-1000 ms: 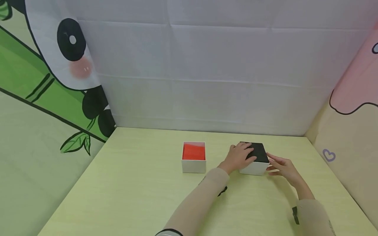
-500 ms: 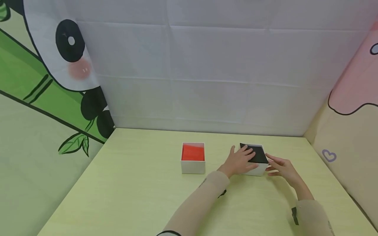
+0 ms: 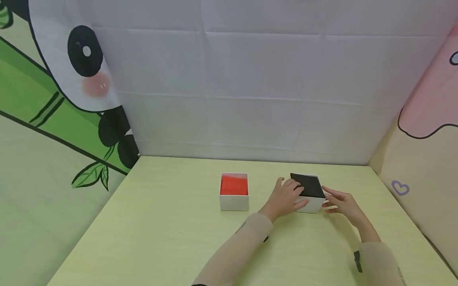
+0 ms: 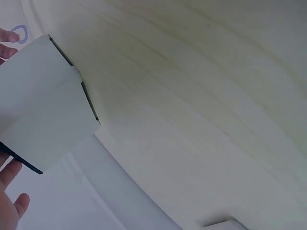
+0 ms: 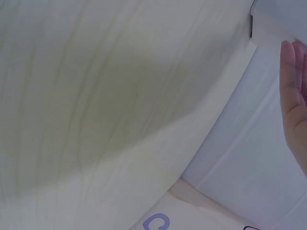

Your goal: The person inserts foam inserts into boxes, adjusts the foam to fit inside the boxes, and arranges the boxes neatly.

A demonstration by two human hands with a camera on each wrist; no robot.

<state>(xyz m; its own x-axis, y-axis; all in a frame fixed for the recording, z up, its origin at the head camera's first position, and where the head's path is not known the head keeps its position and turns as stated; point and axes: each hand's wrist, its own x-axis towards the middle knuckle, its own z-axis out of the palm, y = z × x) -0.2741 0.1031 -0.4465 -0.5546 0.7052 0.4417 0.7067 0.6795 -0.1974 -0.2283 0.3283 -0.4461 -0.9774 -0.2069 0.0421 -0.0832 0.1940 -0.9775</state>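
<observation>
A white box [image 3: 310, 205] stands on the right half of the table. A flat black panel [image 3: 312, 186] lies askew over its top, leaving a strip of the white rim bare at the back right. My left hand [image 3: 282, 200] touches the panel's left part with bent fingertips, the thumb at the front wall; the left wrist view shows its fingers [image 4: 9, 172] by the panel's dark edge. My right hand [image 3: 343, 205] has its fingers extended against the right wall. Those straight fingers [image 5: 290, 72] also show near the box [image 5: 278, 21] in the right wrist view. The box's inside is hidden.
Left of the hands stands a second white box [image 3: 234, 203], topless, with a red item [image 3: 234, 185] filling it. The pale wooden table [image 3: 161, 222] meets a white cloth backdrop [image 3: 250, 99] at the rear and printed side walls.
The black panel has turned from squarely covering the box to askew, baring the rim at the back right. My left hand spread over it, then drew back left; the right hand stayed put.
</observation>
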